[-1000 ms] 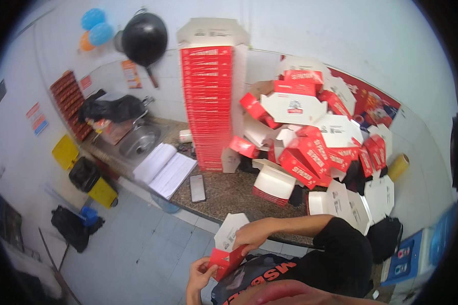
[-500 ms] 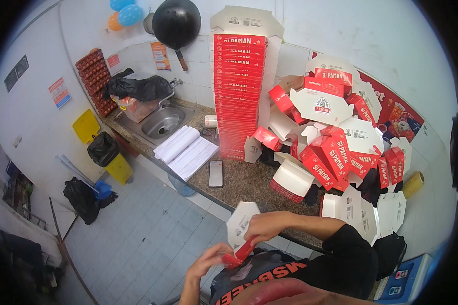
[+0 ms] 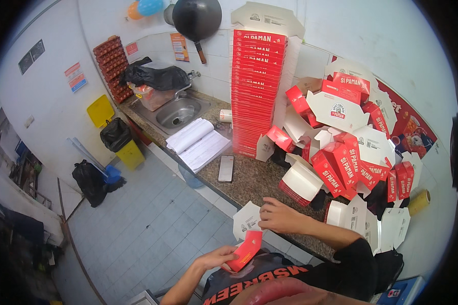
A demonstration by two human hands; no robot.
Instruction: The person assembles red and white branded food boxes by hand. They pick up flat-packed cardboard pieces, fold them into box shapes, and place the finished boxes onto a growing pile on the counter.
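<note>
We hold a red-and-white folding cardboard box [image 3: 248, 250] off the near edge of the speckled stone counter [image 3: 252, 179]; its red panel's long axis runs from near left to far right, and its white flap [image 3: 246, 217] points far. Our left hand [image 3: 218, 258] grips the red panel, thumb on top. Our right hand [image 3: 281, 215] has loosely bent, parted fingers beside the flap; we cannot tell whether they touch it. Far left, a black plastic bag [image 3: 115, 134] lines a yellow plastic bin [image 3: 131, 155].
</note>
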